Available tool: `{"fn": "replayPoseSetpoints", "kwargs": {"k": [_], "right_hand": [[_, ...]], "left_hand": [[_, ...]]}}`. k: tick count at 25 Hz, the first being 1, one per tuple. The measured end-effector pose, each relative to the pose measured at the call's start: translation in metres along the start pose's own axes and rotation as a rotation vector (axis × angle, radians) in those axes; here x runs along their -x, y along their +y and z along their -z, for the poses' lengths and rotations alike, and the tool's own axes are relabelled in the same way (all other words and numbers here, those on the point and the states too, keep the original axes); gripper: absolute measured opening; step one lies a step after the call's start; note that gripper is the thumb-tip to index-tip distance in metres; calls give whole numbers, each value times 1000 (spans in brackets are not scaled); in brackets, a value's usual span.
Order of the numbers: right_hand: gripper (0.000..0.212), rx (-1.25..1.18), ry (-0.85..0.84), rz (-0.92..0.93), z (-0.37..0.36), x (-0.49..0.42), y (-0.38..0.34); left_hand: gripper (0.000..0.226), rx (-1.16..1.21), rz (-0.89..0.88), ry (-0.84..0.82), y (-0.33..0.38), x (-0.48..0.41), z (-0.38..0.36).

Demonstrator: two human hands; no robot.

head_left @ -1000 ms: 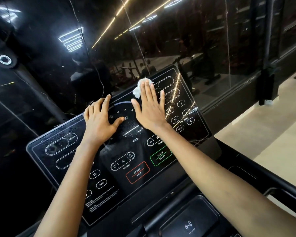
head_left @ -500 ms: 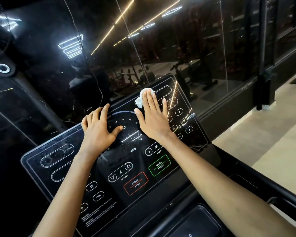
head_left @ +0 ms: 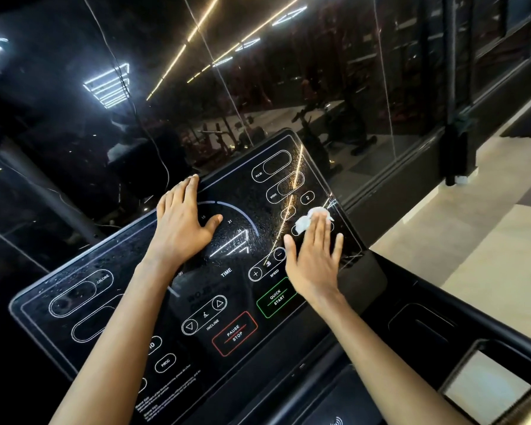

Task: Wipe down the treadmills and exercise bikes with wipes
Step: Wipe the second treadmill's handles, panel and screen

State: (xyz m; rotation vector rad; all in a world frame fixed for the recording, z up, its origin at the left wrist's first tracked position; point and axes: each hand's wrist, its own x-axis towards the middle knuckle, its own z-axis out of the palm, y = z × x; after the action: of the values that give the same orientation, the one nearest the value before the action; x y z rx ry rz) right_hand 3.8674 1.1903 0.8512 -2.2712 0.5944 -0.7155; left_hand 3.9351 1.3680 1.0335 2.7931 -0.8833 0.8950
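Wiping of the treadmill panel (head_left: 120, 265) is, by our reading, the step in hand. We see the right hand (head_left: 314, 262) laid flat with its fingers straight and a little apart. Its fingertips press a crumpled white wipe (head_left: 307, 220) against the glossy black surface near the panel's right edge, just below the small button marked 2 (head_left: 307, 197). The left hand (head_left: 183, 223) lies flat too and holds nothing, fingers straight and close together, thumb out to the side. Its palm is on the curved dial markings near the middle and its fingertips reach the top edge; we take it to be steadying the panel. Fine droplets speckle the surface, thickest around the oval windows (head_left: 74, 299) on the left side, so we judge this 1 machine only partly done and the whole task early. The next move, as we see it, calls for sweeping the wipe leftward and downward across the wet areas with even pressure. It also calls for shifting the left hand so the patch beneath it can be reached. Care is wanted over the quick start button (head_left: 276, 297) and the pause button (head_left: 235, 334), since a firm press there might start the belt; we cannot tell whether the panel is powered.
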Motion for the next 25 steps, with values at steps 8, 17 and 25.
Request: {"fn": "replayPoseSetpoints", "kwargs": {"k": [8, 17, 25], "right_hand": [[77, -87, 26, 315, 24, -54, -50], [78, -56, 160, 184, 36, -101, -43], [74, -72, 116, 305, 44, -115, -44]], "left_hand": [[92, -18, -2, -36, 7, -11, -4], [91, 10, -20, -145, 43, -51, -9], [90, -5, -12, -118, 50, -57, -15]]}}
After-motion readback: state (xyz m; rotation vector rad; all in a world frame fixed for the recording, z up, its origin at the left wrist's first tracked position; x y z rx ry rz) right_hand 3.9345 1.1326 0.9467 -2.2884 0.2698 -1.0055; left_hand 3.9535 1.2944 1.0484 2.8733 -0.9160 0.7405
